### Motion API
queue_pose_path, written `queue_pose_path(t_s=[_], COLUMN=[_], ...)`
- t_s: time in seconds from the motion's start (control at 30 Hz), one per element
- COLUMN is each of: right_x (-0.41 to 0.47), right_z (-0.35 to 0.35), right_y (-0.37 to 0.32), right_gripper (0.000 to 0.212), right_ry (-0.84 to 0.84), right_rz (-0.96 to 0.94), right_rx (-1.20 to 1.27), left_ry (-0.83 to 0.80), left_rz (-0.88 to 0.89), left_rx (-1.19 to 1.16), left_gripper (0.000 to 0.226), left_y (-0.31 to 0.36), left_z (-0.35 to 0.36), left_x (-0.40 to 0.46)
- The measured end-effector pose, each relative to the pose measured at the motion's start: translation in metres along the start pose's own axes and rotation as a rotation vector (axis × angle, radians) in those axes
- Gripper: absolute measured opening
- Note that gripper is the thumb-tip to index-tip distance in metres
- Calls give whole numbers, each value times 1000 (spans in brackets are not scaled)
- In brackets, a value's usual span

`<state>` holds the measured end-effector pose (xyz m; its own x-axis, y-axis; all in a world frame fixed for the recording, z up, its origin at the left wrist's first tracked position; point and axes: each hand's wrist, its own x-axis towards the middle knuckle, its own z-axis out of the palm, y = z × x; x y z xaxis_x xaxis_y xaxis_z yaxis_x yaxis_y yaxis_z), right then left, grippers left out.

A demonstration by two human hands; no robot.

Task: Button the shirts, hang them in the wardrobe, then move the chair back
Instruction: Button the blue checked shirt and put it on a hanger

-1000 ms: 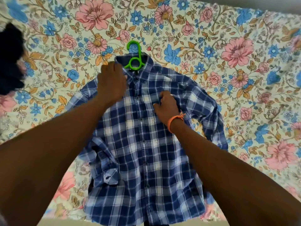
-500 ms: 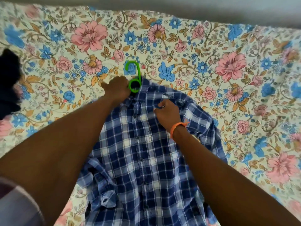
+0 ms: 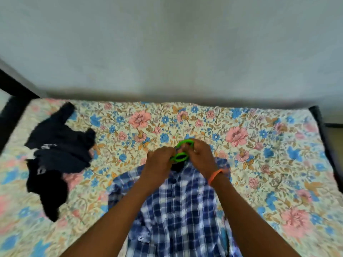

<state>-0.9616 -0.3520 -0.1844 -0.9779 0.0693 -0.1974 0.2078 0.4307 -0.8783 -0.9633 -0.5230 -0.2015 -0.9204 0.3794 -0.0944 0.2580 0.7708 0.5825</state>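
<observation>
Gripping the green hanger [image 3: 181, 153] with both hands at the collar of the blue plaid shirt [image 3: 182, 206], the person works right at the top of the garment. Left hand [image 3: 159, 162] has its grip clenched, fingers curled in against the lower loop of the hanger where it meets the collar; right hand [image 3: 201, 156] is also clenched, fingers wrapped over the upper hook, an orange wristband [image 3: 215, 176] showing on that wrist. The 2 hands sit just beside each other, nearly touching, with the green plastic between them. Motion blur softens the fingertips, so exactly which fingers pinch the plastic I cannot tell. The shirt lies front up on the floral bedsheet [image 3: 259, 145], its body running down toward the camera between the forearms. A dark garment [image 3: 55, 156] lies crumpled well apart on the bed's left side, and a pale wall [image 3: 176, 49] rises behind the bed.
</observation>
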Motion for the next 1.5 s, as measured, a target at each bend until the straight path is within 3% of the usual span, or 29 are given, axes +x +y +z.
queue_pose_path(t_s=[0.17,0.27,0.4,0.5,0.6,0.8,0.9,1.03,1.13,1.23,1.33,1.43,1.5], right_x=[-66,-111,-177,-228,-278,-375,-424,-479,-516,-564,-624,-701,-760], right_z=[-43,-73,-106,-113,-122,-139,-151,-164,-171,-191,-219,-246,-259], right_y=[-116,-176,-235,-269,-291,-315,-330,-348,-355,-348,-329,-302,-281], right_gripper=[36,50,41,25,41,32,15,23,55,56,55,45,52], right_ry=[-34,2,62,155,246,582,710,812,875,987,1117,1227,1308], right_rz=[-158,-279,-317,-394,-411,-468,-459,-466,-489,-482,-428,-306,-239], right_rx=[-87,-190,-186,-37,89,-59,-35,-107,-226,-249,-297,-421,-488], left_ry=[79,153,245,262,263,140,97,335,574,640,547,340,270], left_rz=[-101,-95,70,220,354,523,673,804,900,1163,1305,1319,1309], left_rx=[-334,-409,-412,-459,-507,-357,-240,-160,-76,-146,-192,-284,-303], left_gripper=[26,27,31,42,53,32,40,27,34,39,30,19,11], left_y=[73,111,166,206,231,251,272,313,349,389,429,475,509], left_z=[-107,-174,-224,-241,-260,-266,-262,-256,-250,-237,-210,-178,-156], left_x=[-57,-85,-123,-154,-191,-254,-287,-319,-344,-371,-391,-425,-457])
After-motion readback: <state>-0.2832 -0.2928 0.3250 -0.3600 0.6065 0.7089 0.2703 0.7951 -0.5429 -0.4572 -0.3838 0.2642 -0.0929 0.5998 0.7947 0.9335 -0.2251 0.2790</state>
